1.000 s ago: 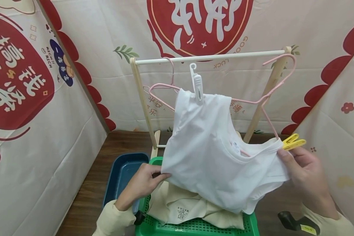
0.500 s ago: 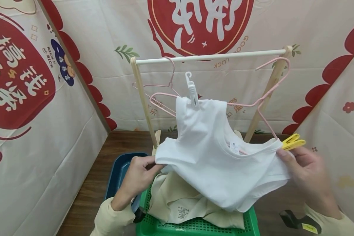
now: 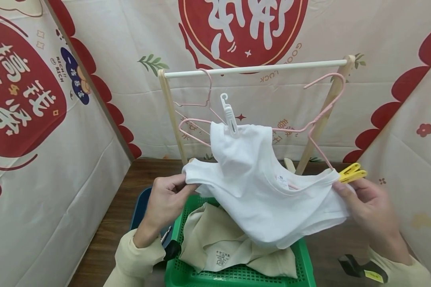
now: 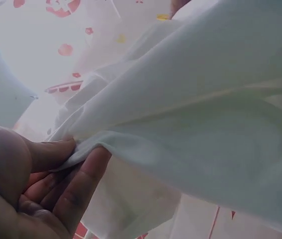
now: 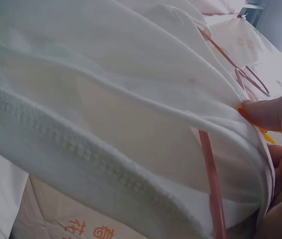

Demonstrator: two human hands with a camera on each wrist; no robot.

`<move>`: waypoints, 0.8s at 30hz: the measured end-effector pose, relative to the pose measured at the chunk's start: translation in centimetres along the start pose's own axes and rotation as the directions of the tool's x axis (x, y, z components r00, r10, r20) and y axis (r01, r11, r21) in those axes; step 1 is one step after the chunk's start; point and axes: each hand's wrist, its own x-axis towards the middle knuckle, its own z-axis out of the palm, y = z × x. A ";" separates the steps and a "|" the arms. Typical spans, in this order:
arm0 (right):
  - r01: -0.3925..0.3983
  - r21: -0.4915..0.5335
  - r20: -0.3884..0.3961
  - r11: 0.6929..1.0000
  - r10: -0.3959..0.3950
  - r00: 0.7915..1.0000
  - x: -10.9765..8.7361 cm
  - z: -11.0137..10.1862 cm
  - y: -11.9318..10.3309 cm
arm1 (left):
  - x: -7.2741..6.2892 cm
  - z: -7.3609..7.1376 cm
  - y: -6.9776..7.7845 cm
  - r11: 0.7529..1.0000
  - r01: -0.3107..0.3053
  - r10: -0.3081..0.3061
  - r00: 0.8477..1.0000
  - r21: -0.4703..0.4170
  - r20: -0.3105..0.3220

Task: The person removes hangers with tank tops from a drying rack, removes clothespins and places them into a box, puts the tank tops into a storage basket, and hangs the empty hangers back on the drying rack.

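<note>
A white sleeveless top (image 3: 251, 187) hangs on a pink hanger (image 3: 331, 105), in front of and below the rack's bar. My left hand (image 3: 165, 201) pinches the top's left edge between thumb and fingers, and the left wrist view shows the cloth (image 4: 181, 114) gathered there. On the other side my right hand (image 3: 373, 215) grips the shoulder, right below a yellow clothespin (image 3: 352, 172) clipped to it. A white hook-ended clip (image 3: 230, 117) bites the other shoulder. In the right wrist view the hanger's pink arm (image 5: 211, 179) runs inside the top.
A wooden rack with a white bar (image 3: 265, 69) stands behind, a second pink hanger (image 3: 210, 85) hooked on its left end. Below the top, a green basket (image 3: 303, 259) holds beige clothing (image 3: 215, 235). A dark blue tray (image 3: 141, 205) sits to its left. Printed cloth walls surround the table.
My left hand has moved up and to the left, drawing the top's left edge outward. The hanger and white clip have lowered and shifted slightly left. My right hand keeps its hold.
</note>
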 end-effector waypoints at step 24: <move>0.014 -0.052 0.025 0.999 -0.013 1.000 0.3 0.8 0.3 | 0.9 -1.6 4.1 0.965 -0.210 0.204 0.977 -0.158 -0.055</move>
